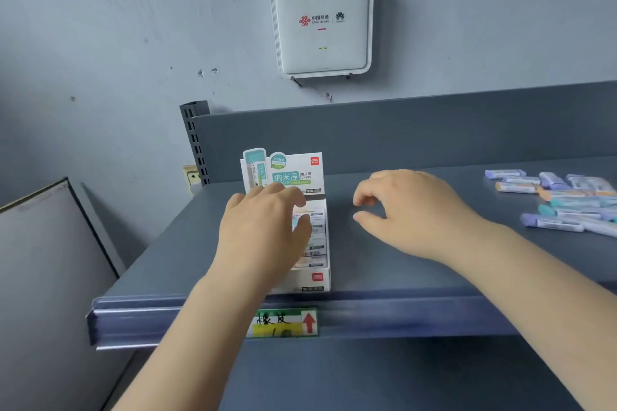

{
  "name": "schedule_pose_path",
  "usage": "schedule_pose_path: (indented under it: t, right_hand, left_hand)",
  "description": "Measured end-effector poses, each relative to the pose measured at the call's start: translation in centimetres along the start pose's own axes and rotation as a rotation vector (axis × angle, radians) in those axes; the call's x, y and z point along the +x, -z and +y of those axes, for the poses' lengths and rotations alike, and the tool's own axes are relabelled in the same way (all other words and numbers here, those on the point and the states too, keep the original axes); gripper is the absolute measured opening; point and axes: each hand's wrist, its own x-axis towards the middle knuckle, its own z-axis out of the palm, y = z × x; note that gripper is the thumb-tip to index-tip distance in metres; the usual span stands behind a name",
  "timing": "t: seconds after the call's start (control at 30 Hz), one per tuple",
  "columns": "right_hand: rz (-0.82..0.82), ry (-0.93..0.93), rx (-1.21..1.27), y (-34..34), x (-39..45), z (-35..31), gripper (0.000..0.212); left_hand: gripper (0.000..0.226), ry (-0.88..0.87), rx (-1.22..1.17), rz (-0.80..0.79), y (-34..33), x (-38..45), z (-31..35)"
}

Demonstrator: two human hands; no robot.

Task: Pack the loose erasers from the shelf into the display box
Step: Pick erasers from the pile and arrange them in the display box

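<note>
1. Roughly a dozen loose erasers (564, 202) heaped at the right end of the grey shelf (400, 264), well apart from the display box (312, 237); exact count not readable through the pile.
2. Display box standing near the shelf's front edge, already holding a stack of sleeved erasers, seemingly fairly full.
3. Left hand (263, 227) resting over the box opening, fingers loosely together and laid on the contents, clamped on nothing that can be seen.
4. Right hand (410, 213) hovering just right of the box, thumb and forefinger curled apart in an empty pinch.
5. Likely handling: small, light, slightly rubbery bars in paper sleeves, not fragile, stiff enough to pinch. Best taken across the long sides at mid-length, on the sleeve, one or two at a time; sleeve may slide off if pulled by one end.
6. Box itself thin card, light, prone to skid or tip when pushed; worth steadying with the free hand.
7. Legible writing: "纳米净" and a red deli logo on the box header card; "Wi‑Fi 7", China Unicom and Huawei marks on the white wall router (322, 20); handwritten "橡皮" beside a red up arrow on the shelf-edge label (283, 324).
</note>
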Motion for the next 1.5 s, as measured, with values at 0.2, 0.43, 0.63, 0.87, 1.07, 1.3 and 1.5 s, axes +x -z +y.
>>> schedule_pose_path:
  t: [0.2,0.43,0.63,0.87,1.07,1.3,1.5]
  right_hand:
    - [0.028,0.034,-0.038,1.7,-3.8,4.2,0.025]
    - [0.061,0.012,-0.056,3.7,-9.0,8.7,0.026]
    - [0.064,-0.099,-0.091,5.6,-13.4,13.2,0.026]
    - [0.044,-0.253,-0.135,7.3,-17.1,18.4,0.024]
    - [0.017,-0.345,-0.163,7.9,-18.6,22.5,0.02]
    - [0.006,-0.414,-0.123,8.0,-17.5,28.2,0.015]
    - [-0.038,-0.424,-0.044,6.9,-16.2,32.4,0.012]
  left_hand:
    - [0.028,-0.003,0.051,-0.005,-0.5,-0.9,5.4]
    - [0.031,-0.079,0.024,-0.016,-1.5,-2.3,12.2]
    - [0.032,-0.206,-0.006,-0.054,-3.1,-2.5,18.4]
    - [0.028,-0.357,-0.029,-0.086,-4.8,-0.7,24.4]
    - [0.013,-0.439,-0.013,-0.038,-6.7,1.5,29.1]
    - [0.03,-0.477,-0.099,-0.047,-8.1,3.9,32.6]
    - [0.031,-0.517,-0.099,-0.07,-9.6,5.2,34.4]
